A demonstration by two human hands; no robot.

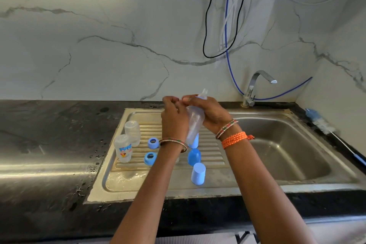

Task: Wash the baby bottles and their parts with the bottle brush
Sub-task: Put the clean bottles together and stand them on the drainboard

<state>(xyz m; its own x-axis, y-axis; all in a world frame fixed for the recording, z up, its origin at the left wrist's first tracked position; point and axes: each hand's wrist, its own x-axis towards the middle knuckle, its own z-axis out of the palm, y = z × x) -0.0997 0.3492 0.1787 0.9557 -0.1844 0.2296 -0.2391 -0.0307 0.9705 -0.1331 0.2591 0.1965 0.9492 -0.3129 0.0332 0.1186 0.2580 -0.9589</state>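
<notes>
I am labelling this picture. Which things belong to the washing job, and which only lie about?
Job: held bottle, two bottles on the drainboard, blue rings, blue caps, bottle brush, tap, sink.
Lying about: hanging cables.

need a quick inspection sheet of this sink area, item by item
surface: steel drainboard and black counter, both wet
job's things: two clear bottles upside down, two blue rings, blue caps on the drainboard; third bottle in hand; bottle brush lies right of the basin
clutter: nothing seen
hands: left hand and right hand both grip the third bottle
cables: black, white and blue lines hang on the wall
surroundings: marble wall, tap not running
</notes>
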